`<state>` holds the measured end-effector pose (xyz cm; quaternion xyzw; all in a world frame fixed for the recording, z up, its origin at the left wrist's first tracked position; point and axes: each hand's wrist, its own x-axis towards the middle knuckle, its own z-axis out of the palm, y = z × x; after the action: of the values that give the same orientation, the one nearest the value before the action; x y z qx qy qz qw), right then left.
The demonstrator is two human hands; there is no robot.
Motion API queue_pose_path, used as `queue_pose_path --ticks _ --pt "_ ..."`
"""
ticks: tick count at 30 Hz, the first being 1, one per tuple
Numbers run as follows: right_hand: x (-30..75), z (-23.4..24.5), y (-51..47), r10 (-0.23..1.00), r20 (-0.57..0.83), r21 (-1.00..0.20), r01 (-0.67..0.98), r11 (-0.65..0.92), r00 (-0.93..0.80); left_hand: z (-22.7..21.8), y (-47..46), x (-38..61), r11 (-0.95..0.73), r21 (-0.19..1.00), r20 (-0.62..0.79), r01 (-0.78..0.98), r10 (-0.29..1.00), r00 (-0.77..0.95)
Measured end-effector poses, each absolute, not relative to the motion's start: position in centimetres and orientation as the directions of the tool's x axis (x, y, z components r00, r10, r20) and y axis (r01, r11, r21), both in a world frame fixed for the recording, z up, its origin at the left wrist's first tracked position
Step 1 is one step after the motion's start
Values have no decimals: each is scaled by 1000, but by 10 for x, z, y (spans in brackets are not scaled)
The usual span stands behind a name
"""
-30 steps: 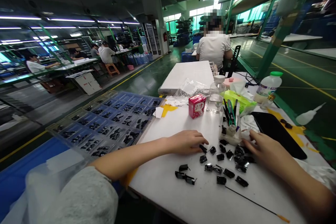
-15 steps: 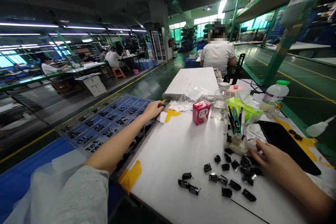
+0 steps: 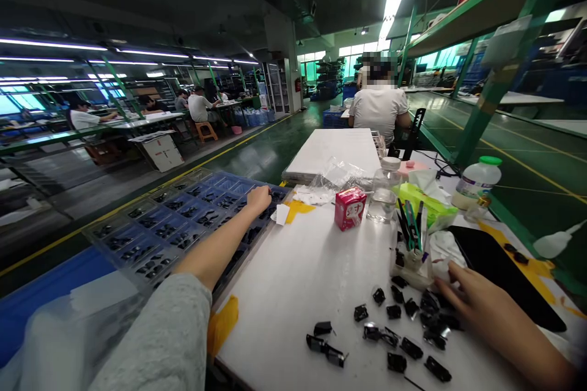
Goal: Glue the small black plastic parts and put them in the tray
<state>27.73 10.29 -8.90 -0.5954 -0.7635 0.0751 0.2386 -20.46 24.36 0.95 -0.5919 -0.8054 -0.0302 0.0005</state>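
My left hand (image 3: 259,198) is stretched out over the far corner of the blue compartment tray (image 3: 183,220), which holds small black parts; its fingers are curled down into a cell, and what they hold is hidden. My right hand (image 3: 468,293) rests on the white table (image 3: 302,269) with its fingers spread over a scatter of small black parts (image 3: 403,317). A clear holder of pens and tools (image 3: 410,238) stands just beyond the right hand.
A red box (image 3: 350,208), a glass jar (image 3: 383,189), a green tissue pack (image 3: 428,198), a white bottle (image 3: 477,183) and a black tablet (image 3: 499,269) stand on the table. A person in white (image 3: 380,110) sits ahead. Other workers sit at benches on the left.
My left hand left the black parts near the table's middle and reached left to the tray's far corner. It has now pulled back slightly, its fingers curled. The right hand stayed put.
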Motion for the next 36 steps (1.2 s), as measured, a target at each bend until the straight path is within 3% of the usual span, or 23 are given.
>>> queue_pose_path --ticks 6,10,13,16,19,22,25,36 --pt "274 -85 101 931 307 -376 873 309 -197 19 239 -199 284 7 85 959 955 -284" --pt "271 -78 98 930 311 -350 887 302 -194 36 232 -180 164 -2 137 987 977 -162" --pt "270 -72 95 940 283 -325 903 283 -193 39 212 -150 -37 16 169 999 985 34" --pt "270 -65 93 952 247 -292 923 250 -180 30 166 -108 -349 77 155 934 930 334" --pt "270 -60 93 960 217 -267 935 234 -179 14 106 -66 -649 183 42 739 756 654" --pt "268 -56 91 961 206 -243 941 235 -187 -2 65 -35 -793 258 11 551 573 819" --pt "267 -53 91 961 201 -214 949 234 -191 -11 59 -19 -815 268 45 515 544 838" --pt "265 -43 92 976 116 -112 974 199 -186 -10 63 7 -702 246 144 668 708 691"
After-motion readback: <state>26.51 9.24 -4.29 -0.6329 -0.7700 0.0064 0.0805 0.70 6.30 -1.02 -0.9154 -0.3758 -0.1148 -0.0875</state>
